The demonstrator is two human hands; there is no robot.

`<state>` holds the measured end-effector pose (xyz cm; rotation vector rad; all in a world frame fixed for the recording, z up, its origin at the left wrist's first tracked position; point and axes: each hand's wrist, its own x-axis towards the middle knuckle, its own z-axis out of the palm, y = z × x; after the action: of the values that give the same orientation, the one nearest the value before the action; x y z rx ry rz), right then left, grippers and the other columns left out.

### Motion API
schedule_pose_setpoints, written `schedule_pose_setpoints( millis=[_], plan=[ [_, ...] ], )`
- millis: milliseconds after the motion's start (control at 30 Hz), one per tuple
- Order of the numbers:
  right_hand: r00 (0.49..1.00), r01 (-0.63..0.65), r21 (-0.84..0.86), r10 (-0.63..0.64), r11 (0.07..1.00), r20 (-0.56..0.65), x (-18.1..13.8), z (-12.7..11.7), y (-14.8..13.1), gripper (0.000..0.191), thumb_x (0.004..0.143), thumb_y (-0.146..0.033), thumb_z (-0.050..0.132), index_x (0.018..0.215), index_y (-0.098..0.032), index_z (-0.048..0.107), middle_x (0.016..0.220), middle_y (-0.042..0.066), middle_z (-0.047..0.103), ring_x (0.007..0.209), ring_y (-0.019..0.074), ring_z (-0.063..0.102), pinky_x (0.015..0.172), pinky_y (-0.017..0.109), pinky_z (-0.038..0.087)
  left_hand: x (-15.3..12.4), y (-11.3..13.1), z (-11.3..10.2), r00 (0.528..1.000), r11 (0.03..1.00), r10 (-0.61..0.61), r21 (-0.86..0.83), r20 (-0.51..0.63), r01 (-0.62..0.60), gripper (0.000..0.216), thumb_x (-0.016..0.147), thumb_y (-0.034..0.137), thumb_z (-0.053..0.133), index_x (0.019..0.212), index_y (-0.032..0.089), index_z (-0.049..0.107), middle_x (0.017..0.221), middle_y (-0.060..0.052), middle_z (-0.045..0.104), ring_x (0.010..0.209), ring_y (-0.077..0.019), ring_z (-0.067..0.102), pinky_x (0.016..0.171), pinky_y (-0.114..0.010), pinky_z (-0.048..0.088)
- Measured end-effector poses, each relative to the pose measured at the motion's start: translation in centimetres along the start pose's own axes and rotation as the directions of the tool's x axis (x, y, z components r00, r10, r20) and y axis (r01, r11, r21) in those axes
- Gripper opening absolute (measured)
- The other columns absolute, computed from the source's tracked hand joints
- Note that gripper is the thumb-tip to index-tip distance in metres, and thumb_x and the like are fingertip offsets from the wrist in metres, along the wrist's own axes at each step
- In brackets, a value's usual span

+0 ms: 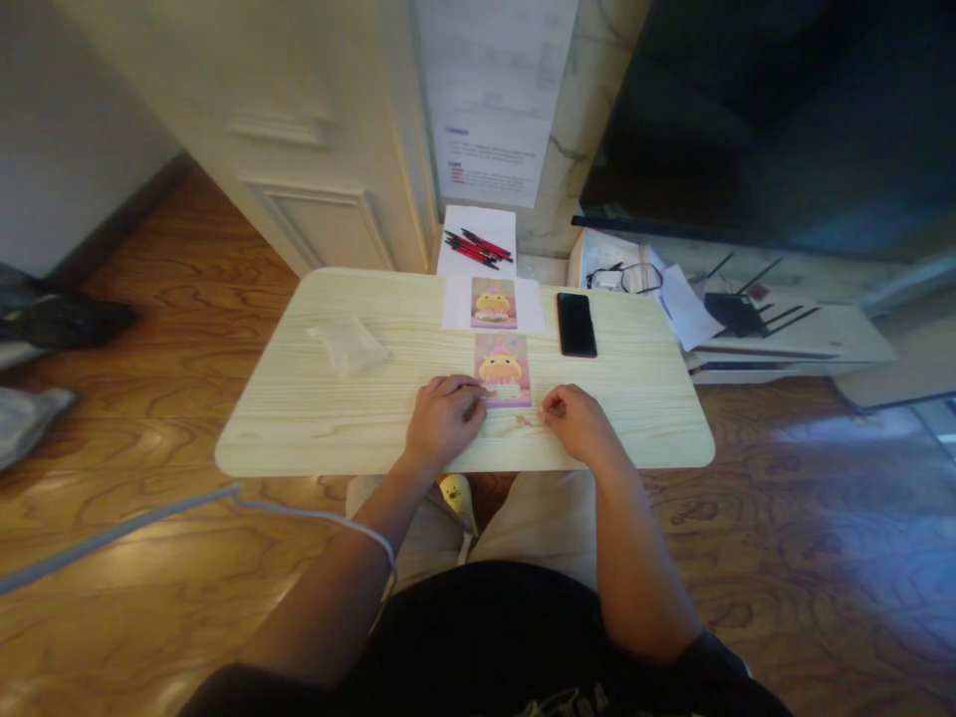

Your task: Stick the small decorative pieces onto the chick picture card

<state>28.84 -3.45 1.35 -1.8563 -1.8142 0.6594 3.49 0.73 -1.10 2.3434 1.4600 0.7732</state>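
A picture [505,349] of a yellow cartoon figure on a pink and purple background lies before me on the light wooden table. My left hand [446,416] rests palm down beside it, fingers spread, with the fingertips touching its lower left edge. To the right of the picture's lower corner is my right hand [581,418], its thumb and forefinger pinched together at a tiny pale piece [543,409]. Between the hands, just below the picture, are small pinkish pieces [523,419], too small to make out clearly.
Behind the picture lies a white sheet [531,304] with a matching print. A phone [577,324] is at the right, a translucent plastic bag [351,346] at the left. Red and black pens [478,248] lie beyond the far table edge. A grey cable [314,513] passes my left forearm.
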Motion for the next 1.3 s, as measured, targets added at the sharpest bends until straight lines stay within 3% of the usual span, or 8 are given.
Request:
schedule_pose_setpoints(
  millis=[367, 533, 800, 1000, 1300],
  plan=[
    [0.998, 0.01, 0.257, 0.006, 0.966, -0.062, 1.5, 0.3, -1.5, 0.01, 0.089, -0.022, 0.067, 0.097, -0.024, 0.072, 0.091, 0.0, 0.076, 0.082, 0.0173, 0.069, 0.076, 0.029, 0.052, 0.1, 0.2, -0.2, 1.0, 1.0, -0.007, 0.0, -0.002, 0.007, 0.022, 0.094, 0.03, 0.059, 0.105, 0.028, 0.078, 0.119, -0.002, 0.074, 0.111, -0.0255, 0.063, 0.096, -0.045, 0.048],
    [0.999, 0.001, 0.224, 0.009, 0.975, -0.044, 2.0, 0.8, -1.5, 0.01, 0.089, -0.023, 0.068, 0.096, -0.024, 0.075, 0.092, 0.001, 0.078, 0.081, 0.018, 0.07, 0.077, 0.03, 0.053, 0.1, 0.4, -0.4, 1.0, 1.0, -0.01, 0.001, 0.011, 0.01, 0.022, 0.093, 0.028, 0.06, 0.105, 0.03, 0.078, 0.121, -0.003, 0.074, 0.112, -0.0263, 0.063, 0.094, -0.046, 0.048],
    [0.992, 0.11, 0.133, -0.116, 0.985, 0.04, 4.2, 1.9, -3.7, 0.02, 0.09, -0.012, 0.065, 0.101, -0.024, 0.076, 0.104, 0.003, 0.078, 0.094, 0.0197, 0.07, 0.091, 0.032, 0.052, 0.0, 0.2, -0.2, 1.0, 1.0, -0.007, 0.004, 0.005, 0.007, 0.021, 0.093, 0.029, 0.061, 0.107, 0.029, 0.078, 0.122, -0.001, 0.074, 0.112, -0.026, 0.063, 0.093, -0.045, 0.048],
    [0.984, 0.158, 0.022, -0.159, 0.987, 0.084, 5.4, 3.0, -4.3, 0.021, 0.089, -0.009, 0.066, 0.101, -0.023, 0.077, 0.106, 0.005, 0.078, 0.099, 0.0218, 0.07, 0.092, 0.033, 0.051, 0.0, 0.0, -0.1, 1.0, 1.0, 0.003, 0.008, 0.003, -0.003, 0.021, 0.093, 0.031, 0.062, 0.107, 0.03, 0.077, 0.122, 0.0, 0.074, 0.112, -0.0263, 0.061, 0.092, -0.045, 0.048],
    [0.978, 0.183, 0.016, -0.184, 0.983, 0.1, 5.6, 3.0, -4.0, 0.02, 0.089, -0.009, 0.066, 0.098, -0.024, 0.077, 0.103, 0.004, 0.078, 0.095, 0.0211, 0.07, 0.087, 0.031, 0.051, 0.0, 0.0, -0.1, 1.0, 1.0, 0.001, 0.002, 0.007, -0.001, 0.021, 0.094, 0.03, 0.061, 0.107, 0.03, 0.077, 0.122, -0.001, 0.074, 0.112, -0.0258, 0.062, 0.094, -0.045, 0.048]
  ],
)
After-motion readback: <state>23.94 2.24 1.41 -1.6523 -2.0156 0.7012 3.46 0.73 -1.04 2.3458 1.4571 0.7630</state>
